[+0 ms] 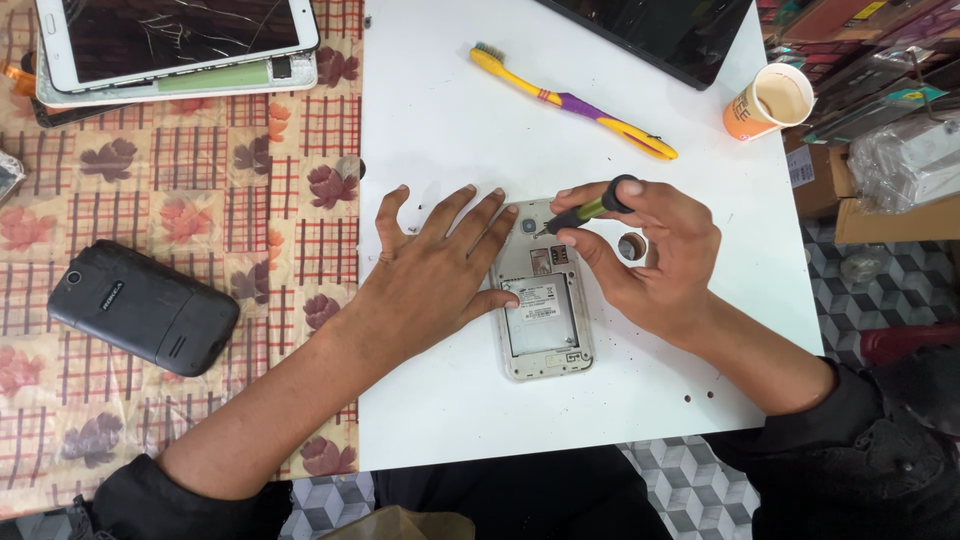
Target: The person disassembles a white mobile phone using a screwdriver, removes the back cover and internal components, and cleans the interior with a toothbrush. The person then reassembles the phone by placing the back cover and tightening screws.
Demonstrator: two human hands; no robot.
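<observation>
Bright, even light pours down from overhead, and the white surface (450, 400) nearly blows out. Shadows stay soft and short under the hands. A faint sheen glares off the dark screen (660, 30) at top. Focus holds sharp in the centre; the right edge goes dimmer and slightly bent.

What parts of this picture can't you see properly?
Head view only:
- Screwdriver tip: too small to tell where it touches the opened phone.
- Opened phone's left edge: covered by the left hand.
- Tablets, top left: cut off by the frame edge.
- Small round part: half hidden by the right hand.
</observation>
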